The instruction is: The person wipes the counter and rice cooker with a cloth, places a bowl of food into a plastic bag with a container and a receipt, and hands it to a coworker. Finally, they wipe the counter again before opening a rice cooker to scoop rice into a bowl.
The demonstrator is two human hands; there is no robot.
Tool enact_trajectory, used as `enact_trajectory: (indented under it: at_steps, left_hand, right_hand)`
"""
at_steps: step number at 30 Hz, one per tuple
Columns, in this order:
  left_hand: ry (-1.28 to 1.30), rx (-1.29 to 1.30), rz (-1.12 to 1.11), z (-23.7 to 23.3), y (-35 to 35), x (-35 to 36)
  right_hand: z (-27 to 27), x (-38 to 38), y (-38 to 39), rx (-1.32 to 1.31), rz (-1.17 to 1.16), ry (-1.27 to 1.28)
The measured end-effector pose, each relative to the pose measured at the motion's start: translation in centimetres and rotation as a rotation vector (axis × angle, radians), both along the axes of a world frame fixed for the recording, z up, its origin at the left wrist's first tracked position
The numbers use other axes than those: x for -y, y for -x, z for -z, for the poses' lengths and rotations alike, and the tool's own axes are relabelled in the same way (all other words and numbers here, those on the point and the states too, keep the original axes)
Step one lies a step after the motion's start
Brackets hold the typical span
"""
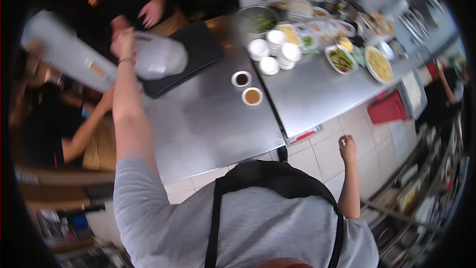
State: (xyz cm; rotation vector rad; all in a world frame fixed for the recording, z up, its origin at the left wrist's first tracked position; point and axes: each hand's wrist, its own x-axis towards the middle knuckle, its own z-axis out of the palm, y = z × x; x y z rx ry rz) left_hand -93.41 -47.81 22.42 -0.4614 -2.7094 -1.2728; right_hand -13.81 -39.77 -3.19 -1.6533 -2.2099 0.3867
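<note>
Left hand grips one end of the translucent bag, over the black tray; right hand, fingers curled, hangs beyond the near edge of the right table, above floor tiles. On the left table, open steel runs from the brown sauce cup to the near edge.

Wide, round-edged view from the wearer's head, looking forward and down. The desk spans the frame's centre; the wearer's torso, nearest, fills the bottom.
</note>
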Motion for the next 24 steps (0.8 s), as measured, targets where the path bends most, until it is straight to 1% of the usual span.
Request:
enact_trajectory:
  at_steps: [1,2,3,5,6,7,8,9,10,12,13,15,17,18,19,20,21,22,23,24]
  left_hand:
    - [-0.263,-0.022,0.202,4.7,7.5,-1.0]
    - [-0.267,0.265,0.004,-1.4,-4.8,-0.4]
    - [-0.256,0.279,0.057,-0.9,-5.6,-1.5]
    - [0.075,0.034,0.084,-0.3,-2.9,-2.7]
    - [0.231,-0.1,0.086,-0.1,-0.9,-3.2]
    - [0.382,-0.239,0.082,0.0,0.3,-3.7]
    - [0.527,-0.383,0.073,0.0,0.0,-4.6]
    - [0.517,-0.613,0.03,-0.5,-2.5,-5.2]
    - [0.485,-0.683,0.01,-0.9,-5.2,-6.3]
    - [0.467,-0.857,0.183,-1.1,-10.5,-7.6]
    - [0.46,-0.86,0.189,-0.8,-13.5,-8.4]
    - [0.18,-0.94,0.468,0.0,-20.3,-9.7]
    - [-0.054,-0.769,0.575,1.7,-28.8,-11.1]
    - [-0.138,-0.731,0.612,3.1,-32.8,-11.7]
    - [-0.119,-0.661,0.644,4.3,-37.1,-12.3]
    - [-0.128,-0.61,0.671,6.5,-40.6,-13.1]
    - [-0.182,-0.63,0.709,10.6,-42.3,-14.5]
    - [0.015,-0.485,0.667,13.0,-46.2,-15.0]
    - [-0.001,-0.231,0.747,16.0,-49.4,-15.8]
    - [-0.046,-0.112,0.795,19.0,-52.8,-16.3]
  right_hand:
    - [0.1,0.5,-0.4,0.02,0.028,0.044]
    - [0.0,0.9,-0.5,0.038,0.053,0.088]
    - [-0.8,1.4,-0.3,0.058,0.067,0.146]
    - [-1.3,1.3,-0.6,0.093,0.06,0.275]
    - [-0.6,1.0,-1.2,0.106,0.043,0.343]
    - [0.6,0.8,-2.0,0.105,0.063,0.345]
    - [2.0,0.2,-2.7,0.15,0.021,0.394]
    - [2.5,-0.1,-3.3,0.192,-0.024,0.441]
    - [3.1,-0.7,-4.0,0.188,-0.01,0.438]
    - [3.1,-1.9,-4.7,0.281,-0.137,0.54]
    - [3.2,-2.6,-5.3,0.278,-0.129,0.537]
    - [3.4,-4.1,-7.0,0.249,-0.204,0.551]
    - [3.6,-5.5,-9.4,0.235,-0.217,0.528]
    - [3.8,-6.4,-10.9,0.223,-0.232,0.507]
    - [4.1,-7.3,-12.6,0.218,-0.229,0.522]
    - [4.1,-7.9,-14.4,0.216,-0.229,0.514]
    - [4.2,-8.6,-16.4,0.244,-0.216,0.497]
    - [4.4,-9.4,-18.2,0.272,-0.204,0.483]
    - [4.9,-9.9,-20.3,0.262,-0.192,0.48]
    - [5.1,-10.3,-22.3,0.266,-0.199,0.48]
